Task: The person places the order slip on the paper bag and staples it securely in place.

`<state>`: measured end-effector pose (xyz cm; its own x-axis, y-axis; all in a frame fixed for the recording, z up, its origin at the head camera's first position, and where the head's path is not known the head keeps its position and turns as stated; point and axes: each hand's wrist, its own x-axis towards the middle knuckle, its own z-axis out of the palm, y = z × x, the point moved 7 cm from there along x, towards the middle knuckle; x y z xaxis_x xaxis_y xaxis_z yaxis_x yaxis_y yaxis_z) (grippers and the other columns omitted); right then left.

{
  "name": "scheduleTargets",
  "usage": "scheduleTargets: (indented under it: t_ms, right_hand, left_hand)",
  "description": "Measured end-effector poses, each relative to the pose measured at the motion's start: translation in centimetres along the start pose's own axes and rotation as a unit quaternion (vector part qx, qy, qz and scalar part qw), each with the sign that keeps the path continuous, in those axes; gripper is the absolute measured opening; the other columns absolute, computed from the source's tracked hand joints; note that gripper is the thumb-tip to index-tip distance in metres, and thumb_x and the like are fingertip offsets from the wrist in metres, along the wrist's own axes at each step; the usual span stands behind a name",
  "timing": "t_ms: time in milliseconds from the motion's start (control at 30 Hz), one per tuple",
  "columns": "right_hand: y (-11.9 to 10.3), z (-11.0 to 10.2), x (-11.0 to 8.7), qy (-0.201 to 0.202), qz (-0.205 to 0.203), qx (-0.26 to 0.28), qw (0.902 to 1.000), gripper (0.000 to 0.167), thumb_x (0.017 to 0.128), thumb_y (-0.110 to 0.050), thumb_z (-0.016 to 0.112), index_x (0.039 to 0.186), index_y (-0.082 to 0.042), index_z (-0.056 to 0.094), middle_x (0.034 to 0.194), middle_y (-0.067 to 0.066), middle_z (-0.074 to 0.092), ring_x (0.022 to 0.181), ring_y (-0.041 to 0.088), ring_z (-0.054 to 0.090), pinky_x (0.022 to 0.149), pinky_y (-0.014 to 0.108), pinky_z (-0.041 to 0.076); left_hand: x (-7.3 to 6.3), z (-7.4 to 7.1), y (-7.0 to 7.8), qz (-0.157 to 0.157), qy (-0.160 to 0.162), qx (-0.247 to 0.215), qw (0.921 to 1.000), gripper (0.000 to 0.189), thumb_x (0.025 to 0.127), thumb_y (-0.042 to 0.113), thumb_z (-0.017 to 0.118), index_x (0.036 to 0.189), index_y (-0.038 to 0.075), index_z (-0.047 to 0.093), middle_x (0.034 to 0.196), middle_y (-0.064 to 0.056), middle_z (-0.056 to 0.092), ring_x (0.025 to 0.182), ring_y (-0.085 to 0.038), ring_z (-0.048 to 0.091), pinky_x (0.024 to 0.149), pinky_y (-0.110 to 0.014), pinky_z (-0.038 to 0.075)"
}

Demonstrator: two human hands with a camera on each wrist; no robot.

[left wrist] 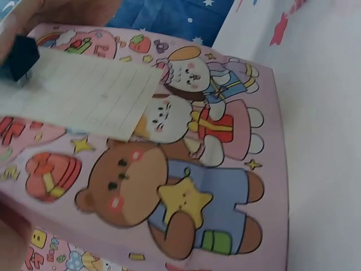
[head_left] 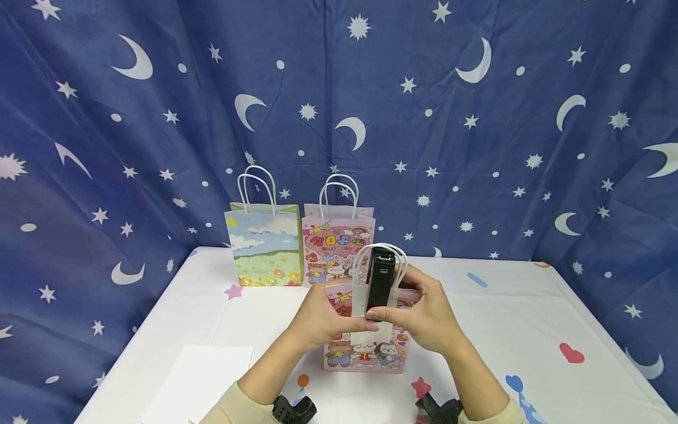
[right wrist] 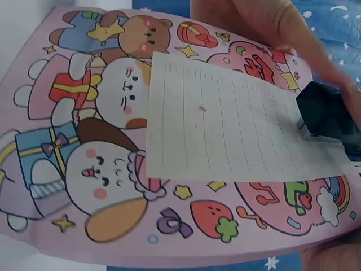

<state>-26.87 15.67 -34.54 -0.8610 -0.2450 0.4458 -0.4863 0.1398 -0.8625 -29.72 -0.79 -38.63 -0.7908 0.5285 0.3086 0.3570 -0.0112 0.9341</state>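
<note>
Left hand [head_left: 324,312] and right hand [head_left: 428,312] fingers pinching stapler [head_left: 381,280] at 12 o'clock of lined slip [right wrist: 225,130] on pink bag [head_left: 365,356]; uneven thumb push could skew slip.

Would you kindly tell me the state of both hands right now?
Left hand: closed, holding the front pink bag.
Right hand: closed, gripping the black stapler.

We see lined paper [left wrist: 93,90] flat against a pink bag [left wrist: 271,164] printed with cartoon animals [left wrist: 127,180], a dark tool [left wrist: 23,55] over one paper end, and blue starry cloth [left wrist: 177,23] beyond, beside a white surface [left wrist: 327,147].
</note>
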Motion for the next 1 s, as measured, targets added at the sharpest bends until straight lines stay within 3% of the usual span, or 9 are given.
scheduleTargets:
  t_ms: [133, 267, 533, 800, 1000]
  right_hand:
    - [-0.15, 0.02, -0.04, 0.005, -0.006, -0.007, 0.9999, 0.069, 0.075, 0.0, 0.09, 0.137, -0.009, 0.063, 0.118, 0.018, 0.072, 0.101, 0.02, 0.078, 0.082, 0.036, 0.064]
    - [-0.16, 0.0, -0.09, 0.009, -0.01, -0.017, 0.9998, 0.068, 0.076, 0.0, 0.09, 0.137, -0.011, 0.063, 0.118, 0.017, 0.073, 0.101, 0.019, 0.077, 0.082, 0.035, 0.064]
    - [-0.03, 0.21, -0.09, 0.018, -0.015, -0.014, 0.9996, 0.064, 0.077, 0.001, 0.089, 0.135, -0.009, 0.064, 0.116, 0.017, 0.072, 0.099, 0.02, 0.078, 0.081, 0.037, 0.064]
    - [0.0, 0.41, -0.17, 0.021, -0.02, -0.007, 0.9996, 0.061, 0.078, 0.001, 0.088, 0.133, -0.009, 0.065, 0.115, 0.017, 0.072, 0.098, 0.02, 0.078, 0.078, 0.039, 0.065]
    - [-0.03, 0.37, -0.12, 0.02, -0.018, 0.002, 0.9996, 0.057, 0.079, 0.003, 0.086, 0.132, -0.005, 0.067, 0.12, 0.021, 0.072, 0.1, 0.02, 0.078, 0.076, 0.038, 0.065]
  left_hand:
    - [-0.03, 0.08, 0.26, 0.004, 0.031, 0.01, 0.9995, 0.047, 0.079, 0.024, 0.092, 0.122, 0.028, 0.073, 0.112, 0.007, 0.079, 0.104, -0.015, 0.075, 0.09, -0.034, 0.061]
    - [-0.18, 0.11, 0.27, 0.007, 0.04, 0.019, 0.999, 0.049, 0.079, 0.028, 0.092, 0.124, 0.029, 0.072, 0.112, 0.009, 0.078, 0.102, -0.014, 0.076, 0.088, -0.034, 0.061]
    - [-0.22, 0.24, 0.45, 0.063, 0.054, 0.029, 0.9961, 0.05, 0.083, 0.024, 0.09, 0.129, 0.025, 0.07, 0.118, 0.006, 0.077, 0.104, -0.014, 0.076, 0.089, -0.033, 0.061]
    - [-0.31, 0.37, 0.52, 0.082, 0.061, 0.038, 0.994, 0.047, 0.084, 0.023, 0.088, 0.128, 0.023, 0.07, 0.119, 0.006, 0.077, 0.11, -0.013, 0.074, 0.093, -0.033, 0.06]
    - [-0.43, 0.5, 0.77, 0.092, 0.073, 0.064, 0.991, 0.04, 0.086, 0.026, 0.087, 0.124, 0.024, 0.072, 0.113, 0.007, 0.078, 0.105, -0.011, 0.074, 0.087, -0.031, 0.061]
